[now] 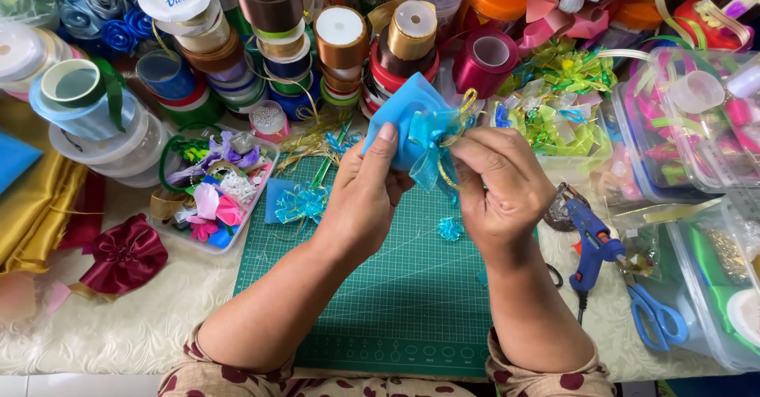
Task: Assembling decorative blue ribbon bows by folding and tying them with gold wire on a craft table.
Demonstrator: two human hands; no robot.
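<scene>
One cluttered desk [119, 334] with a green gridded cutting mat [396, 286], both hands raised above it, left hand [368, 195] fingers pinching a blue fabric pouch [408, 116], right hand [495, 183] fingers gripping its turquoise sheer ribbon bow [431, 140], blue glue gun [590, 243] nearby

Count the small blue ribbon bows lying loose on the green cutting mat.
2. One blue bow lies at the green cutting mat's upper left edge; a smaller bow lies below the right hand. More may sit hidden under the hands.

Cream-clothed table [119, 334], bright even light
</scene>
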